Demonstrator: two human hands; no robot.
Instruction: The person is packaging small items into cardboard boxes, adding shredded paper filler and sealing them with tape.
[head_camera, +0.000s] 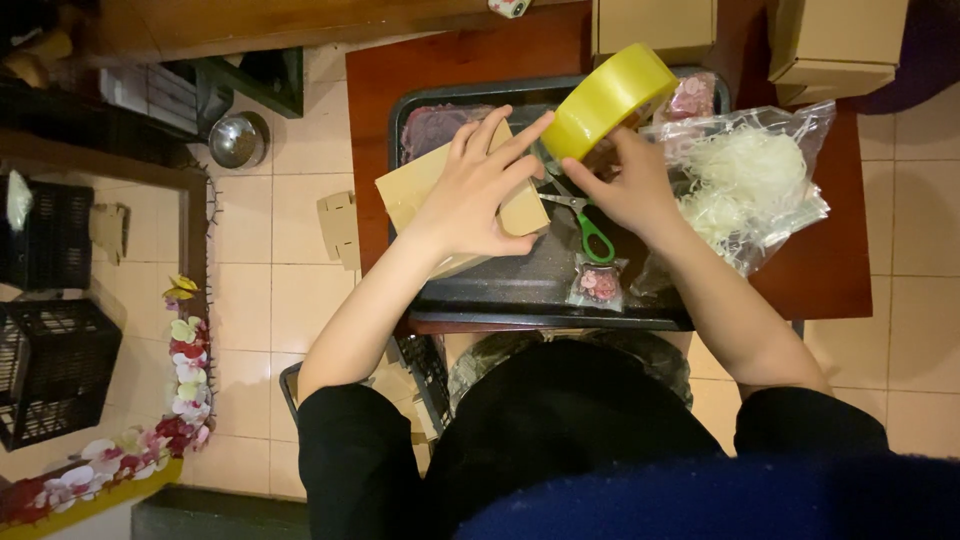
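My left hand (470, 190) lay flat, fingers spread, on cardboard box (425, 190) over black tray (520, 290). Right hand (630, 185) gripped yellow tape roll (605, 100); green-handled scissors (585, 225) beneath.

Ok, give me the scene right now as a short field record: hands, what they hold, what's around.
left hand: flat on a small cardboard box, pressing it down
right hand: holds a roll of yellow tape at the box's edge
surface: black tray on a red-brown table
on tray: green-handled scissors, small sealed packet
right of tray: clear bag of pale shreds
far edge: more cardboard boxes
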